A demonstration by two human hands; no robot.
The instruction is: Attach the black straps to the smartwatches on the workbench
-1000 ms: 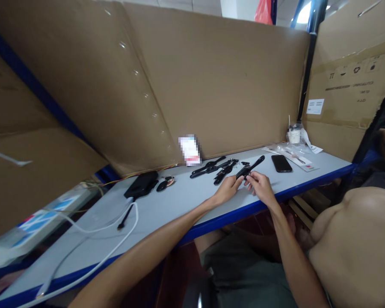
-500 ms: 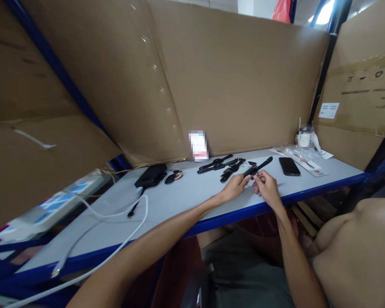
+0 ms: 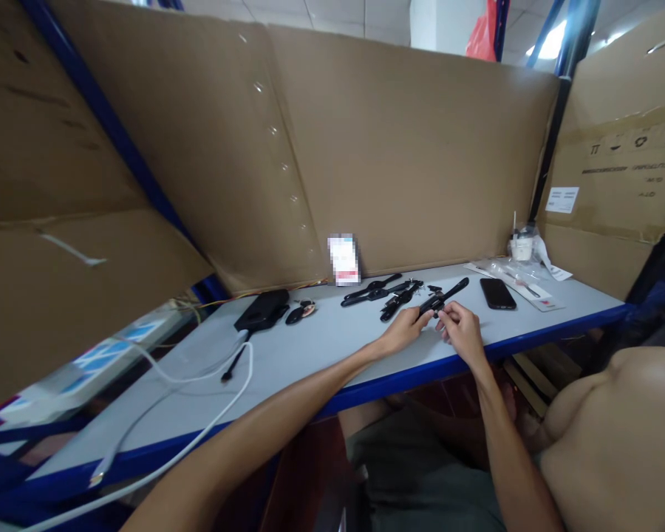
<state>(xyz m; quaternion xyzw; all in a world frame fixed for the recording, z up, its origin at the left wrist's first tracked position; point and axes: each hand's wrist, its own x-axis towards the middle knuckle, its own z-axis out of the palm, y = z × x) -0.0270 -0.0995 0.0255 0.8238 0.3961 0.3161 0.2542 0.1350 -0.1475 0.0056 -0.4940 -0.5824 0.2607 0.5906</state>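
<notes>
Both my hands meet over the grey bench [image 3: 310, 347] near its blue front edge. My left hand [image 3: 403, 330] pinches the near end of a black watch with its strap [image 3: 446, 295], which slants up to the right. My right hand [image 3: 461, 327] is closed on the same watch from the right, fingers curled at its middle. Just behind lie several more black watches and straps [image 3: 385, 290], and small black parts [image 3: 434, 288] sit next to them.
A black phone [image 3: 497, 293] lies right of my hands, with clear plastic bags [image 3: 513, 272] and a small white pot [image 3: 521, 247] behind it. Left are a black pouch [image 3: 262, 310], a key fob [image 3: 301, 312] and white cables [image 3: 210, 384]. Cardboard walls [image 3: 399, 162] enclose the bench.
The view has shifted slightly. My hands stay on the black watch in about the same spot, with only small finger movements.
</notes>
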